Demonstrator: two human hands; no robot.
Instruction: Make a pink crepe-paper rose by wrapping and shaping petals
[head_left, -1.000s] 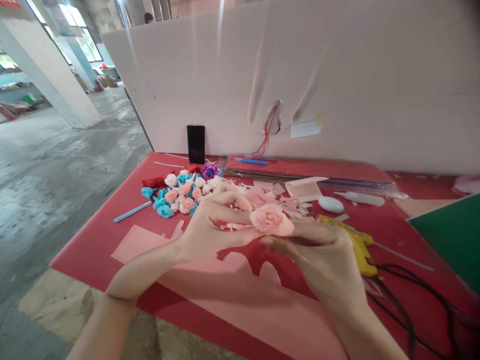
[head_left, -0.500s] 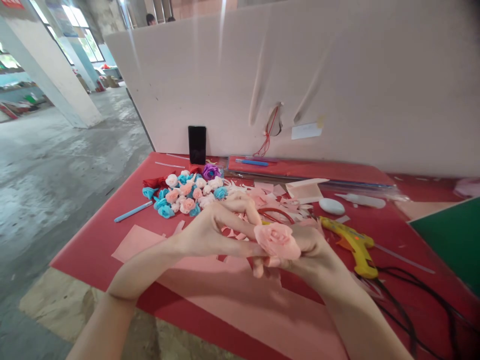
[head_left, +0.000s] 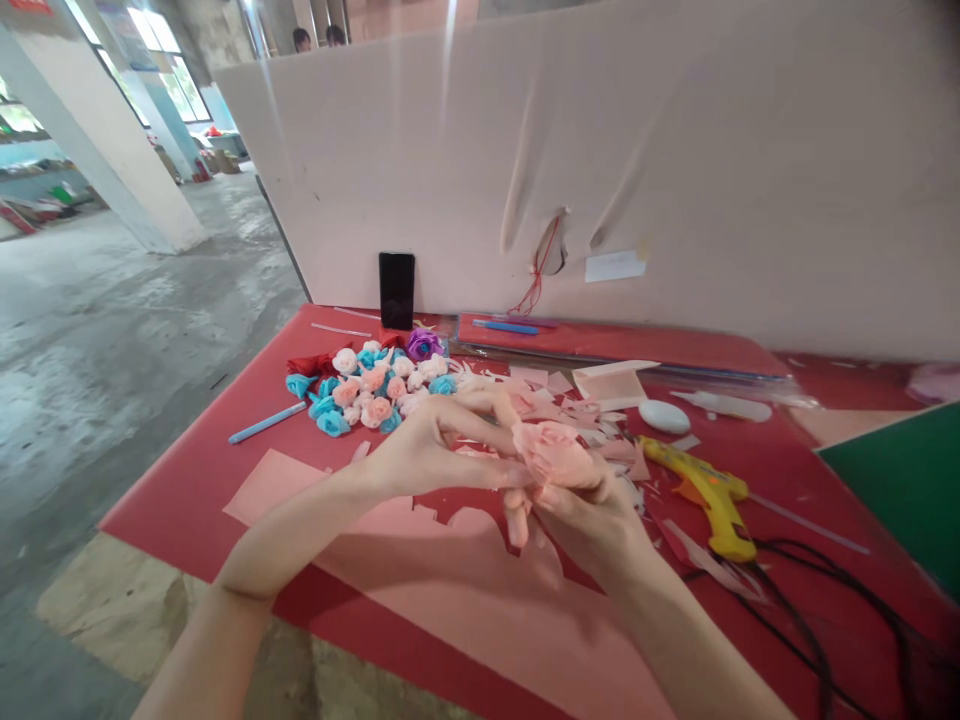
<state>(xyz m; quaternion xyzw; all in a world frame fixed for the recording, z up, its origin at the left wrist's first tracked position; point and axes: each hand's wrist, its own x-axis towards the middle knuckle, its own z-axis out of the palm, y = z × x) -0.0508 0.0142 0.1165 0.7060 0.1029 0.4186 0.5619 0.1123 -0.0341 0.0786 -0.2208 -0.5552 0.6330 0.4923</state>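
A pink paper rose (head_left: 553,453) is held upright between my two hands, above the middle of the red table (head_left: 187,465). My left hand (head_left: 450,445) pinches its left side near the base with thumb and fingers. From the right, my right hand (head_left: 589,510) grips the rose's base, its fingers curled beneath the petals. A large pink paper sheet (head_left: 480,600) lies under my hands, and pink scraps (head_left: 559,405) are scattered just behind them. To the left rests a pile of small pink, white and blue roses (head_left: 375,385), with a purple rose (head_left: 424,345) at its back edge.
On the right lie a yellow glue gun (head_left: 709,495) with a black cable (head_left: 806,625), a white oval object (head_left: 664,415) and a green board (head_left: 900,480). A black phone (head_left: 397,290) leans against the pale panel (head_left: 360,160). A blue pen (head_left: 266,423) lies left.
My right hand has moved slightly left and its fingers have shifted under the rose. The rose has risen a little and is turned differently.
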